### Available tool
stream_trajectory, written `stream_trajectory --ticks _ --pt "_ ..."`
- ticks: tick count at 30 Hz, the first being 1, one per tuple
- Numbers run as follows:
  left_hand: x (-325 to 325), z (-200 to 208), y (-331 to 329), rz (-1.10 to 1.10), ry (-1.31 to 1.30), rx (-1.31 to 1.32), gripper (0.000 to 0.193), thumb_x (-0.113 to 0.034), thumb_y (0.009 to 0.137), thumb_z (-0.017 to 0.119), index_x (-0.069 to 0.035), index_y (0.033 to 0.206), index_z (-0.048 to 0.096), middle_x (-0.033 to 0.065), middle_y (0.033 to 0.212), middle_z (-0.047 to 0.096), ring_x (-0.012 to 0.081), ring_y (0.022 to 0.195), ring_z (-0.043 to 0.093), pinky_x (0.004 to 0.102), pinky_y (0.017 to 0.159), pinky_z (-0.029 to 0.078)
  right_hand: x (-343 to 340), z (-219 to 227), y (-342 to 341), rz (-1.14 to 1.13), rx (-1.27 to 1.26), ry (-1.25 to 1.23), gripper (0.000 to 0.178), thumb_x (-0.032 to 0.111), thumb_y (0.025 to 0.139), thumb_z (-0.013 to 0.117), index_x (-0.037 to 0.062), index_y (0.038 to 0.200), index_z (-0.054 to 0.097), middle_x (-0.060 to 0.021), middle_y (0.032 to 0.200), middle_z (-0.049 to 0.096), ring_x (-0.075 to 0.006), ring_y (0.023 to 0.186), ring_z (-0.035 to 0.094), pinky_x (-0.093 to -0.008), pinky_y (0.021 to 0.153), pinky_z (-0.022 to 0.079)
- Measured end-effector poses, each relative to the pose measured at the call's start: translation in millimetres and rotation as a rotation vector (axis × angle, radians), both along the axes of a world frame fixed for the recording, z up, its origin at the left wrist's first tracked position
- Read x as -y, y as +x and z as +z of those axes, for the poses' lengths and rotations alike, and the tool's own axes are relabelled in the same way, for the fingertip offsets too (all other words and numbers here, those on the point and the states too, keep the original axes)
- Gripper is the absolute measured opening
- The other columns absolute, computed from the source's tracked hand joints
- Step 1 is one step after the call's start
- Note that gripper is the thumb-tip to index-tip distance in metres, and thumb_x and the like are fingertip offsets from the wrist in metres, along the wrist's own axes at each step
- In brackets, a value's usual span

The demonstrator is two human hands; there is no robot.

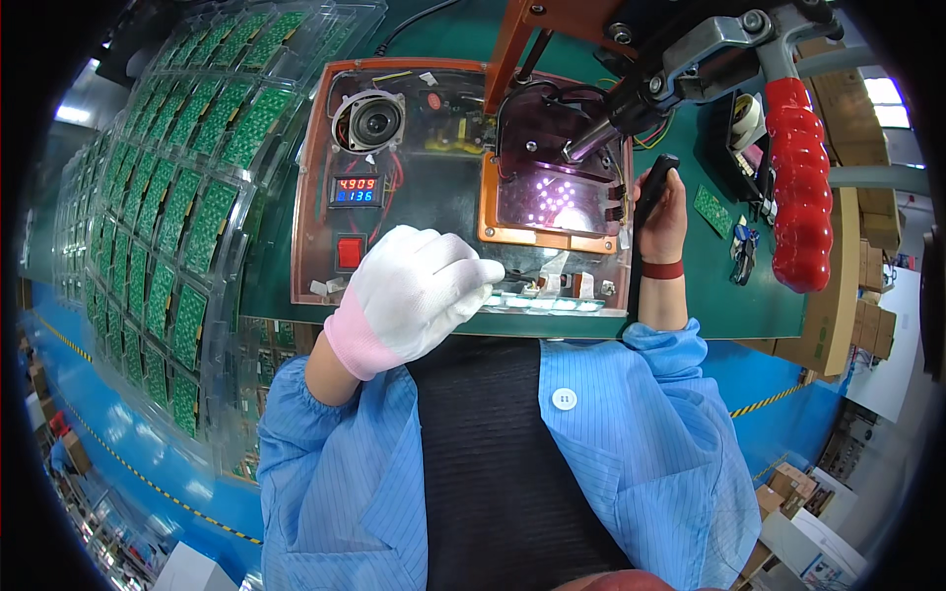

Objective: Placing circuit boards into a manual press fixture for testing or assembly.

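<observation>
My left hand [419,291], in a white glove with a pink cuff, hovers over the front of a clear-topped test box [434,217]. Its fingers are curled together, and whatever they may hold is hidden. My bare right hand [662,222], with a red band at the wrist, is wrapped round a black bar-shaped object [650,187] beside the box's right side. In the box an orange frame [552,239] sits under a clear pressing plate [552,187], with several white lights glowing beneath. A speaker [370,122], a lit digital meter [356,190] and a red switch [350,252] line its left.
A toggle clamp with a red handle [800,187] overhangs the right. Clear trays holding green circuit boards [202,227] stand stacked at left. A loose green board [712,211], a bunch of small dark parts [745,251] and a black bin [729,148] lie on the green mat.
</observation>
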State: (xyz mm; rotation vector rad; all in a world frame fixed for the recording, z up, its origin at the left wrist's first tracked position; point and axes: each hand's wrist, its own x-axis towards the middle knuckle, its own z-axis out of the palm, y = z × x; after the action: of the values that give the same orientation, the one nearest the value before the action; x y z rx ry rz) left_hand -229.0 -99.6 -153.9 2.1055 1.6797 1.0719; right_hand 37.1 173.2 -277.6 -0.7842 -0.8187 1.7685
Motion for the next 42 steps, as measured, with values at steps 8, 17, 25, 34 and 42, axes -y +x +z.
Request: stream_trajectory --ticks 8,17,25,34,42 --pt "-3 2 -2 -0.013 -0.008 0.003 0.018 -0.014 0.089 0.064 -0.009 0.106 0.068 0.0023 0.091 0.062 0.0200 0.074 0.054 0.0329 0.073 0.039 -13 -20 10 -0.131 0.062 -0.075 0.032 0.035 0.100 0.057 0.0042 0.105 0.062 -0.0087 0.091 0.065 -0.0151 0.074 0.061 -0.0241 0.070 0.048" --pt "-3 0 -2 -0.011 0.006 0.001 0.018 -0.013 0.088 0.064 -0.009 0.106 0.068 0.0024 0.091 0.062 0.0201 0.074 0.054 0.0329 0.073 0.039 -13 -19 10 -0.082 0.001 -0.085 0.030 0.033 0.100 0.058 0.0046 0.109 0.062 -0.0085 0.094 0.066 -0.0154 0.076 0.061 -0.0245 0.071 0.049" --pt "-2 0 -2 -0.011 0.014 0.001 0.020 -0.014 0.086 0.066 -0.009 0.106 0.068 0.0022 0.090 0.062 0.0200 0.074 0.054 0.0330 0.073 0.039 -5 -6 1 -0.053 0.003 -0.033 0.026 0.025 0.099 0.056 0.0043 0.115 0.061 -0.0088 0.099 0.067 -0.0170 0.079 0.064 -0.0255 0.074 0.051" --pt "-2 -2 -3 -0.014 0.011 -0.006 0.026 -0.019 0.082 0.071 -0.009 0.106 0.068 0.0023 0.090 0.062 0.0196 0.074 0.054 0.0330 0.074 0.039 2 7 -6 0.005 -0.004 -0.044 0.031 0.015 0.096 0.049 0.0022 0.123 0.058 -0.0094 0.103 0.067 -0.0183 0.082 0.066 -0.0261 0.073 0.052" --pt "-2 0 -1 -0.008 -0.004 -0.019 0.031 -0.027 0.079 0.075 -0.010 0.103 0.067 0.0026 0.089 0.061 0.0198 0.074 0.053 0.0332 0.074 0.039 -9 -13 9 0.067 -0.030 -0.063 0.040 0.009 0.093 0.043 0.0010 0.130 0.055 -0.0095 0.105 0.067 -0.0180 0.084 0.066 -0.0259 0.073 0.052"
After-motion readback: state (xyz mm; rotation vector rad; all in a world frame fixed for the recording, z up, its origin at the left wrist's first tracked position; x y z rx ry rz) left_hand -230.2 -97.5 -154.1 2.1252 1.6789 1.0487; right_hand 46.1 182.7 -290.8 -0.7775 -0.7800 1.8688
